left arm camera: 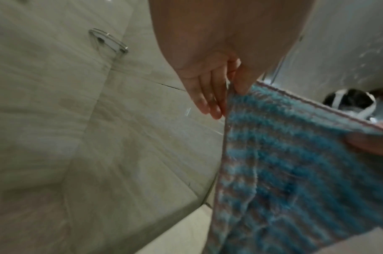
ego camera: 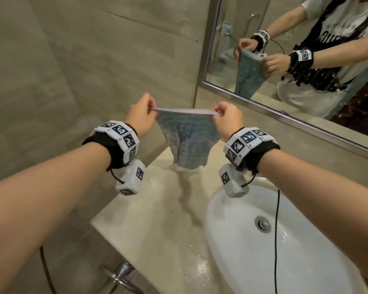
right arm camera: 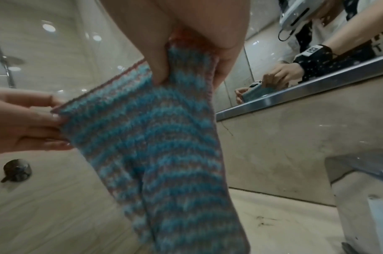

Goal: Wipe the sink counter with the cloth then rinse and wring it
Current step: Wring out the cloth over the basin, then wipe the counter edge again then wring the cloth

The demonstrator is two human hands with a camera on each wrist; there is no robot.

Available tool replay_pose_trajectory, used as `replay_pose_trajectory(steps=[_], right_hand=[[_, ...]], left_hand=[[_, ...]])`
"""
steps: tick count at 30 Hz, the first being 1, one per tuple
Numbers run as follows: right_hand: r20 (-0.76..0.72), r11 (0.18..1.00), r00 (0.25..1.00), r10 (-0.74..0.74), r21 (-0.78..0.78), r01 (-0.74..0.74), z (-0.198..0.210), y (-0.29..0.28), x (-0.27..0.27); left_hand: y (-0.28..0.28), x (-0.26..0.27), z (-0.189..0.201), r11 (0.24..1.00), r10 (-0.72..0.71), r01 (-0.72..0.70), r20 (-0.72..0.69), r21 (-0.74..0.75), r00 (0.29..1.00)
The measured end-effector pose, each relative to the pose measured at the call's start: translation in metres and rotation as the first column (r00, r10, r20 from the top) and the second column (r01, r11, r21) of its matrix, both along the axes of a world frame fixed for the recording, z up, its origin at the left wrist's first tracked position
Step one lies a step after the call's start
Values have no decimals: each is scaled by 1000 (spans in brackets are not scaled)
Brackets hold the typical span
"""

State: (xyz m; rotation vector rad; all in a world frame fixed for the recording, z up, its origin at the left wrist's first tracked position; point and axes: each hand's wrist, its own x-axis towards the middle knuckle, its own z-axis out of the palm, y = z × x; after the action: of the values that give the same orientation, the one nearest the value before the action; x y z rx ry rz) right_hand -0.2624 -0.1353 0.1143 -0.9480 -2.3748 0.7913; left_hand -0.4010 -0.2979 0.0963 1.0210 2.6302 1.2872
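Note:
A blue and grey-pink striped cloth (ego camera: 187,136) hangs in the air above the beige stone counter (ego camera: 157,219), left of the white sink (ego camera: 274,240). My left hand (ego camera: 141,115) pinches its top left corner between thumb and fingers. My right hand (ego camera: 226,117) pinches the top right corner. The top edge is stretched taut between them and the rest droops in folds. In the left wrist view the cloth (left arm camera: 294,171) hangs below my left hand (left arm camera: 231,86). In the right wrist view my right hand (right arm camera: 177,68) grips the cloth (right arm camera: 153,146).
A mirror (ego camera: 295,60) with a metal frame stands behind the sink and reflects the person and cloth. Tiled wall closes in on the left. Water drops lie on the counter's front. The drain (ego camera: 263,224) sits mid-basin. A chrome fitting (ego camera: 121,274) sticks out below the counter edge.

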Motion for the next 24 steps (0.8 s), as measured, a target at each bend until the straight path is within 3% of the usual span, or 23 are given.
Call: replay_pose_trajectory(steps=[3,5,7,10,13,17,20,24], right_hand=[[-97,1000,995,-3,26,6,1,1,-1],[-12,997,997,75,-19,-75,-6,0,4],[220,983,958,184,-43,-179,-21,-3,11],[475,948,821,317,-138,-287,-51,-7,24],[594,916,698,400,-255,-309,-78,-19,37],[641,884,610,466,-368,-288,-105,-39,47],[649,884,603,464,-383,-269,-117,-46,44],[614,946,720,323,-232,-226,-135,-45,34]], left_hand=[[8,-3,2,980,-60,27,163,198,985],[6,-4,-9,979,-75,17,275,205,958],[-3,-2,-29,993,-64,29,316,113,947],[-23,6,-63,989,-87,122,332,-85,939],[-45,20,-90,907,-72,212,363,-364,929],[-69,36,-120,848,24,282,563,-449,826],[-77,37,-135,856,73,242,571,-457,818],[-70,33,-147,893,94,112,424,-435,901]])
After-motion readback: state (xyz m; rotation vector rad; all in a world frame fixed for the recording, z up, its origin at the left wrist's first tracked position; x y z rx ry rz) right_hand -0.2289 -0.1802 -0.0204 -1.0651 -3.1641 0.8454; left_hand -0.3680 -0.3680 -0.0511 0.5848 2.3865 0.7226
